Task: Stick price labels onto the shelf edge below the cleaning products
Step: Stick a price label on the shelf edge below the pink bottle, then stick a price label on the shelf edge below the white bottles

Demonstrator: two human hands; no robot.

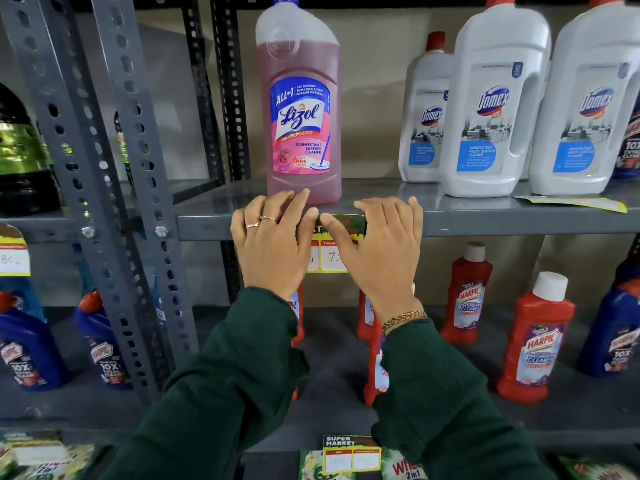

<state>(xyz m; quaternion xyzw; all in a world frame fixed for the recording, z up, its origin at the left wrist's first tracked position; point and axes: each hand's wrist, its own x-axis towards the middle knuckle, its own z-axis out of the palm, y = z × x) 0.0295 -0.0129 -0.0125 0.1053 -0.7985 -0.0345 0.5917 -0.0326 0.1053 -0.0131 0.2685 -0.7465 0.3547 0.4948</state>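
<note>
The price label (341, 237) is best seated by being pressed flat along its top strip against the shelf edge (485, 221), smoothed outward, directly below the Lizol bottle (301, 109). The left hand (273, 240) is laid open, fingers loosely spread over the label's left end. The right hand (377, 244) is likewise spread, thumb pressed on the label's top; nothing is gripped.

I get soft, even light from above; the pink bottle (300, 109) is sharp, uprights (104, 140) bow at the edges, and the lower packets (41, 459) blur in shadow.
</note>
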